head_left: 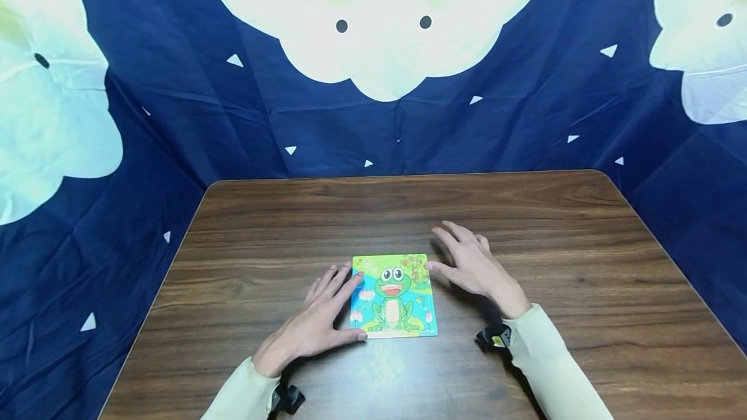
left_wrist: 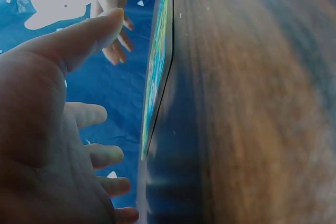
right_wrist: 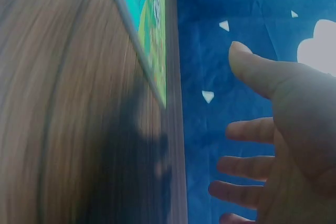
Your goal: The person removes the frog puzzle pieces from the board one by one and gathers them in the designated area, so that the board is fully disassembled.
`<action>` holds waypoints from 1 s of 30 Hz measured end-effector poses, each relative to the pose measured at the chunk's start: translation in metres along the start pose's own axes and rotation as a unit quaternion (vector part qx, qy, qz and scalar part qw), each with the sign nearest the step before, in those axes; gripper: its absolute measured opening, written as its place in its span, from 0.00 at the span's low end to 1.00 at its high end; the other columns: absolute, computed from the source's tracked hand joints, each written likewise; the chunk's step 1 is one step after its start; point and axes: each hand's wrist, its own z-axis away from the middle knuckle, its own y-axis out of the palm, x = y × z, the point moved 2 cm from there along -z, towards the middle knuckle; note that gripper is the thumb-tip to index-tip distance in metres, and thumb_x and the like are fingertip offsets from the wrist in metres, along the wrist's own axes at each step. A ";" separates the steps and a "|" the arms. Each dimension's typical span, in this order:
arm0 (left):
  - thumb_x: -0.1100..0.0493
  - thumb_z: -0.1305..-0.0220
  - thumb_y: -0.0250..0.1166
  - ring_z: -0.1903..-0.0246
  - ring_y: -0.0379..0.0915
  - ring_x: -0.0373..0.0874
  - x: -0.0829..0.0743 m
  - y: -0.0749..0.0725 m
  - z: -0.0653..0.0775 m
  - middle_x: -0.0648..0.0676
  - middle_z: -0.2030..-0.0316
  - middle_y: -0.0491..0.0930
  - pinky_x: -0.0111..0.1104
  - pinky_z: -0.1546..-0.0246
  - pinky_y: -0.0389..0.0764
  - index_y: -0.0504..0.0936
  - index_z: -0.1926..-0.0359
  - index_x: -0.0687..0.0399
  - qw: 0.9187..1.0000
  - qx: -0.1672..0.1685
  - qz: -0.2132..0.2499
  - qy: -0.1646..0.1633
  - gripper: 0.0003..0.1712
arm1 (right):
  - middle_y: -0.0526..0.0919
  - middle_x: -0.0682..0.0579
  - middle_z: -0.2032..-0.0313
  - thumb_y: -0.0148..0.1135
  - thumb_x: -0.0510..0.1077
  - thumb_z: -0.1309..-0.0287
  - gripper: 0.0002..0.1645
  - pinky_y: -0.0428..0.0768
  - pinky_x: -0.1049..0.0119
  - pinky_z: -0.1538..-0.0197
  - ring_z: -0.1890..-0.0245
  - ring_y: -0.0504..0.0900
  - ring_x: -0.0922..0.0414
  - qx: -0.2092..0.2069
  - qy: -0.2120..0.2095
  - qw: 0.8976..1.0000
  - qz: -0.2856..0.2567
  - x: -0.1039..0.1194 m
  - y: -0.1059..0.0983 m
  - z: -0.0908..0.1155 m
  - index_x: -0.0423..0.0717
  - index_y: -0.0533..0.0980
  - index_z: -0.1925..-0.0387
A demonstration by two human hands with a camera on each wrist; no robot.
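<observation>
A square frog jigsaw puzzle lies flat on the wooden table, its green frog picture facing up. My left hand is at the puzzle's left side with fingers spread; in the head view its thumb and index finger overlap the puzzle's edge. The left wrist view shows this hand raised above the board's level, gripping nothing. Off the upper right corner is my right hand, fingers loosely extended and thumb near the edge. In the right wrist view the right hand holds nothing, and the puzzle is apart from it.
The brown wooden table has rounded far corners. A dark blue cloth with white cloud shapes and small triangles hangs behind it and along both sides. Dark wrist-worn devices sit at the left cuff and the right cuff.
</observation>
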 end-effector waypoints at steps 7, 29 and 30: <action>0.37 0.42 0.71 0.21 0.37 0.66 0.005 0.002 -0.001 0.62 0.20 0.46 0.67 0.27 0.45 0.53 0.21 0.46 1.000 0.014 0.014 0.002 0.56 | 0.69 0.40 0.30 0.63 0.62 0.37 0.40 0.64 0.36 0.32 0.29 0.67 0.38 0.023 -0.028 0.999 -0.022 0.030 0.015 -0.020 0.47 0.69 0.30; 0.39 0.46 0.74 0.21 0.36 0.68 0.013 0.009 -0.006 0.64 0.20 0.45 0.68 0.29 0.43 0.57 0.22 0.50 0.999 0.025 -0.012 0.037 0.57 | 0.75 0.45 0.37 0.64 0.51 0.34 0.28 0.75 0.49 0.35 0.36 0.74 0.48 0.087 -0.061 0.989 -0.106 0.077 0.056 -0.047 0.45 0.75 0.36; 0.39 0.46 0.74 0.21 0.36 0.68 0.013 0.010 -0.006 0.65 0.20 0.45 0.68 0.28 0.43 0.57 0.22 0.49 0.999 0.025 -0.011 0.038 0.57 | 0.75 0.45 0.37 0.63 0.50 0.34 0.28 0.75 0.50 0.36 0.37 0.75 0.48 0.085 -0.062 0.989 -0.106 0.078 0.056 -0.047 0.45 0.75 0.36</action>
